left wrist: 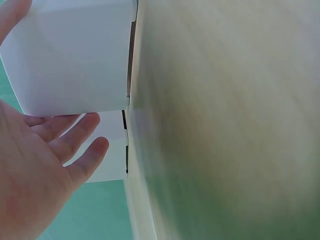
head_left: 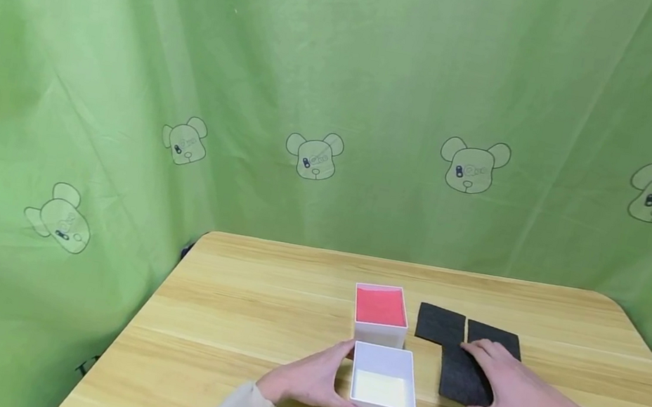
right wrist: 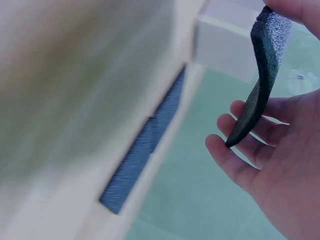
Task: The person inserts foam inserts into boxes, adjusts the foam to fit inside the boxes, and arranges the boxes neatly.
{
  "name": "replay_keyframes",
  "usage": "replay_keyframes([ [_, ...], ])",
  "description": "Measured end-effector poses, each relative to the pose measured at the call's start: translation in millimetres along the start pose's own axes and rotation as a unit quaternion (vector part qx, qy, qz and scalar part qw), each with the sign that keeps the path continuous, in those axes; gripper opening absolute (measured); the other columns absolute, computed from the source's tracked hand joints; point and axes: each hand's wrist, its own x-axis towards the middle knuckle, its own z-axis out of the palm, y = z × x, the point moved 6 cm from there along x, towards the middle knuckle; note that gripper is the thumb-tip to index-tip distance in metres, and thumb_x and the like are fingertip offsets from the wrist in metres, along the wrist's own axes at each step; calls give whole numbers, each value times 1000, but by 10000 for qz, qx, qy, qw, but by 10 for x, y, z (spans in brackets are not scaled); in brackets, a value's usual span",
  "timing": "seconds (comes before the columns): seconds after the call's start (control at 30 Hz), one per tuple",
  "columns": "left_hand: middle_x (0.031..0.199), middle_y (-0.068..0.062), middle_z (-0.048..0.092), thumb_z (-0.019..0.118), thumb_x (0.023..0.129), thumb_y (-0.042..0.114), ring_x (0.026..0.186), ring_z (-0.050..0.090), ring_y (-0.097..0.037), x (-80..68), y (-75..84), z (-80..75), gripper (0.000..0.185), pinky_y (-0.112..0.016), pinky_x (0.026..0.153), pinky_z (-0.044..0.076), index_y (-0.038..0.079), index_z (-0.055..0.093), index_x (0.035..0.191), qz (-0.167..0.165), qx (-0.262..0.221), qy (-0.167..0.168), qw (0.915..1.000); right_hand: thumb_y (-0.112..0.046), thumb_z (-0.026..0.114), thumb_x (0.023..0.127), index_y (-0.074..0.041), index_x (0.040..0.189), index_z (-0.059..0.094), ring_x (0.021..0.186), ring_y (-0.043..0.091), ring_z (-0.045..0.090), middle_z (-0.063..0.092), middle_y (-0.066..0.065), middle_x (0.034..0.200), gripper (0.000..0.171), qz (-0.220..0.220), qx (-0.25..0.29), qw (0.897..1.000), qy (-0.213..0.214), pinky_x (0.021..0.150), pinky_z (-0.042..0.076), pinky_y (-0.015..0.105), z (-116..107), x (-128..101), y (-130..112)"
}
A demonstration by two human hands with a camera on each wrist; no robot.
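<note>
Gripping the near white box [head_left: 381, 396] at lower centre of the wooden table [head_left: 256, 320], left hand [head_left: 311, 380] curling round its left wall. Pinching a black foam pad [head_left: 463, 376], right hand [head_left: 516, 397] apparently lifting one edge, lower right. Lying behind, two more black pads [head_left: 440, 323]. Sitting centre, a red-lined white box [head_left: 381, 310].
</note>
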Motion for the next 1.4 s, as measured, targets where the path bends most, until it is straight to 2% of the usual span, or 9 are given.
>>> replay_keyframes([
  [0.1,145,4,35,80,69,49,133,33,-12,-5,-4,10,103,-36,108,32,22,20,148,-33,0,-15,10000,-44,83,60,2,128,49,111,25,49,51,12,122,89,-53,48,10000,54,88,48,46,-110,65,-78],
  [0.27,145,3,34,80,69,48,133,32,-13,-11,-5,22,103,-36,108,31,21,19,148,-17,37,-30,10000,-42,81,64,3,131,47,115,30,48,49,13,126,88,-67,163,9998,-86,90,46,49,-223,179,-233],
  [0.4,143,5,36,80,69,49,132,33,-12,-9,-5,14,102,-35,108,32,23,19,148,39,22,-19,10000,-42,80,66,2,132,47,116,25,47,48,9,126,86,-151,201,9995,-197,91,46,45,-247,282,-360],
  [0.77,141,5,38,81,70,43,131,34,-10,15,-6,5,101,-32,108,31,22,20,147,268,6,-18,9996,-45,78,67,-3,133,48,109,11,46,48,1,124,84,-529,332,9972,-409,87,49,35,-119,504,-622],
  [0.87,142,4,37,81,71,42,131,34,-11,11,2,15,101,-32,108,31,21,19,148,356,46,-15,9994,-47,76,67,-2,134,48,108,11,46,48,1,123,85,-617,374,9960,-520,87,49,34,-78,543,-697],
  [1.03,144,2,34,81,72,41,132,33,-12,11,-5,24,102,-31,109,29,21,17,148,326,0,-11,9995,-45,75,69,-2,134,48,110,12,46,48,2,127,83,-678,470,9941,-706,88,48,34,-31,592,-798],
  [1.4,147,1,32,80,72,42,133,33,-13,14,-11,35,102,-31,109,29,23,15,149,301,-16,-19,9995,-45,74,70,-2,132,49,107,14,49,47,6,128,80,-679,377,9946,-690,86,50,33,59,632,-917],
])
